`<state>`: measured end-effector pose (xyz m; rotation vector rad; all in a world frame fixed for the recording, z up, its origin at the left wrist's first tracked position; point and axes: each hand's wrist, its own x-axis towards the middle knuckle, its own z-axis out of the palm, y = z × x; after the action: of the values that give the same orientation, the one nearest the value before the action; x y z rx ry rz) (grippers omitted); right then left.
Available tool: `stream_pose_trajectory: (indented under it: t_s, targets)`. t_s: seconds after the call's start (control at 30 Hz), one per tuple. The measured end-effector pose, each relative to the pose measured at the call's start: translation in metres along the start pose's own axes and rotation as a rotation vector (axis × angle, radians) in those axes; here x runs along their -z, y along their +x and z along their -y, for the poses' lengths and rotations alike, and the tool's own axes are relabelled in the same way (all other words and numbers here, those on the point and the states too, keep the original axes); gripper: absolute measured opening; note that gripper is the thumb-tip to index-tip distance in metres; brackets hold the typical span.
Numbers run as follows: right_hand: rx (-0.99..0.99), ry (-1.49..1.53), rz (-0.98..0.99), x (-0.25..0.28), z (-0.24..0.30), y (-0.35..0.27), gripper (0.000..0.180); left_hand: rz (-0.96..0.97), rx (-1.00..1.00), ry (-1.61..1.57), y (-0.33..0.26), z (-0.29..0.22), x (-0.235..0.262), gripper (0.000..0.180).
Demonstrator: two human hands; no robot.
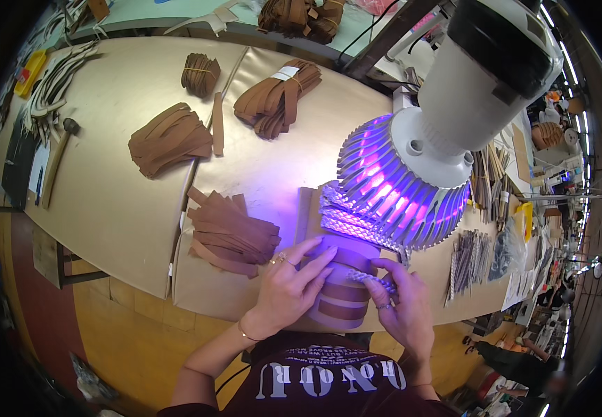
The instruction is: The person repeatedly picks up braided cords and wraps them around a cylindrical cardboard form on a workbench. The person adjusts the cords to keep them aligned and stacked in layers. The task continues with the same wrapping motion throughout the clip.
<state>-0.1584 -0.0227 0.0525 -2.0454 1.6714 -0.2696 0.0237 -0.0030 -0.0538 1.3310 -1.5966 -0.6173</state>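
Note:
My left hand (288, 283) lies with its fingers stretched over brown strips (343, 308) on a small block. These strips look purple under the lamp light. My right hand (407, 300) is closed in a pinch on the end of a braided strip (363, 276) that crosses the brown strips. Just beyond my fingers, several pale braided strips (356, 226) lie across the block, partly hidden under the lamp. The big ribbed lamp (402, 184), glowing violet, hangs over them. Left of my left hand sits a loose bundle of brown strips (235, 233).
More brown strip bundles (170, 140) lie on the gold-coloured table (113, 229). A hammer (56, 163) and pale cut strips (54, 97) are at the far left. Braided strips (471, 260) lie to the right. A person (509, 361) stands at the lower right.

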Motion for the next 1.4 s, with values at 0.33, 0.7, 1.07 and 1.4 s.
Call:
stream_pose_trajectory:
  t_s: [0.33,0.7,1.07,1.4]
  targets:
    - [-0.068,0.182,-0.131,0.004,0.012,0.008,0.015,-0.012,0.013,-0.024,-0.01,-0.002,0.0,0.03]
    - [-0.085,0.331,0.084,0.015,0.012,-0.017,0.008,0.016,0.0,0.022,-0.019,-0.001,0.004,0.034]
    - [-0.14,0.17,-0.074,0.021,0.012,-0.013,0.009,-0.001,0.021,0.031,-0.026,-0.008,0.001,0.033]
    - [-0.008,-0.074,0.022,-0.012,0.042,0.035,0.021,-0.053,0.108,-0.123,-0.03,-0.006,-0.005,0.03]
